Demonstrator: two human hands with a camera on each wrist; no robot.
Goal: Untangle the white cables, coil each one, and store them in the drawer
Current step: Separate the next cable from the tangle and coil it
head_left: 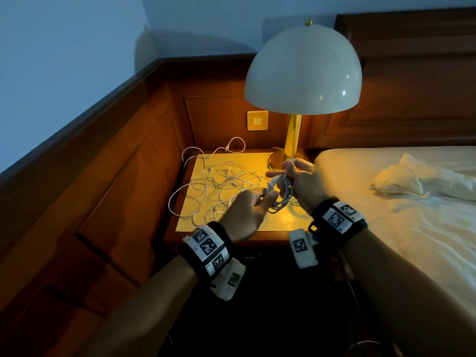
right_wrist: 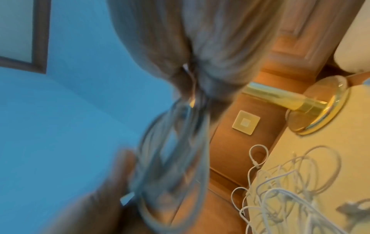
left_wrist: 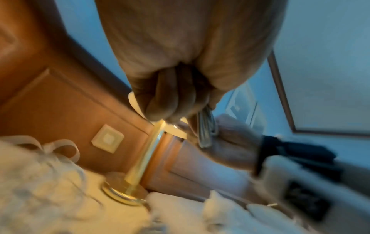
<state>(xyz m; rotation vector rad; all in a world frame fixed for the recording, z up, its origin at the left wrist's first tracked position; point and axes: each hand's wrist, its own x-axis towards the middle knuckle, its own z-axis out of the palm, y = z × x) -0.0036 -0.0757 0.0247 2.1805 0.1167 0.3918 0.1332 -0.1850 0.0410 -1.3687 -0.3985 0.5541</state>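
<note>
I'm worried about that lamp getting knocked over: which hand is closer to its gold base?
Right. The right hand sits just in front of the lamp base; the left hand is lower, farther toward the nightstand's front edge.

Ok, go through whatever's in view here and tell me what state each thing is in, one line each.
Coiled white cable: looped, held above the nightstand by both hands.
Tangled white cables: loose heap on the wooden nightstand, some loops hanging over its left edge.
White dome-shade brass lamp: upright, lit.
Left hand: pinches the coil.
Right hand: grips the coil.
White bed sheet: rumpled.
</note>
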